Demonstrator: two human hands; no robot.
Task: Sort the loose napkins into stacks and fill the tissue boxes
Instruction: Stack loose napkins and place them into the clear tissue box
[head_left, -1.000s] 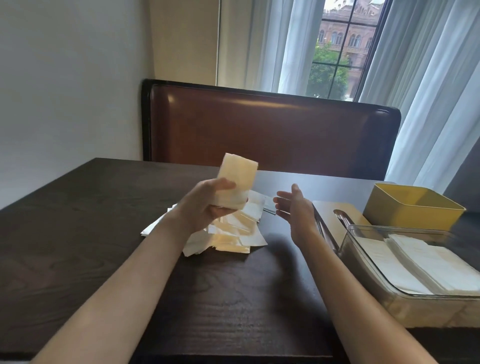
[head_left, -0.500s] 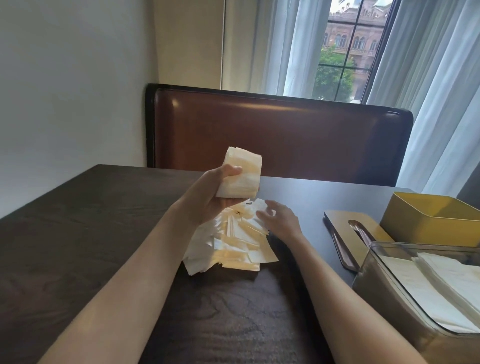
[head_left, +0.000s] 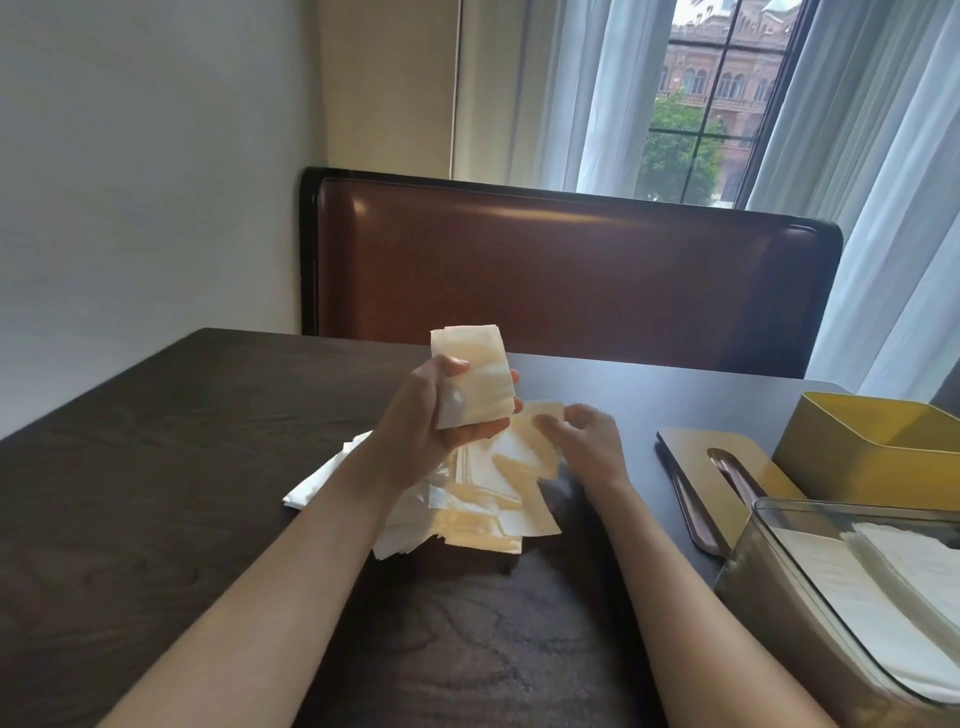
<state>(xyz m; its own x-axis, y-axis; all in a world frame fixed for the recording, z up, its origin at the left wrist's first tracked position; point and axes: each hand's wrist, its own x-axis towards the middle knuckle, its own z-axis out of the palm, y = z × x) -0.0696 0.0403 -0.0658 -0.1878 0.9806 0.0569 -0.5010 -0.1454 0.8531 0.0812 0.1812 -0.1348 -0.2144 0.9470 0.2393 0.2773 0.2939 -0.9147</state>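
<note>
Our two bare arms reach forward, one hand raised, one low.

Our left hand (head_left: 441, 410) is lifted, palm turned toward us, its thumb across the front and its fingers curled behind a thick stack of folded cream paper napkins (head_left: 474, 382) that stands upright in our grip. Our right hand (head_left: 584, 441) sits lower and just to the right, back upward, its fingers bent down and blurred, pinching the edge of a loose cream paper napkin (head_left: 524, 441). Both forearms are bare.
</note>
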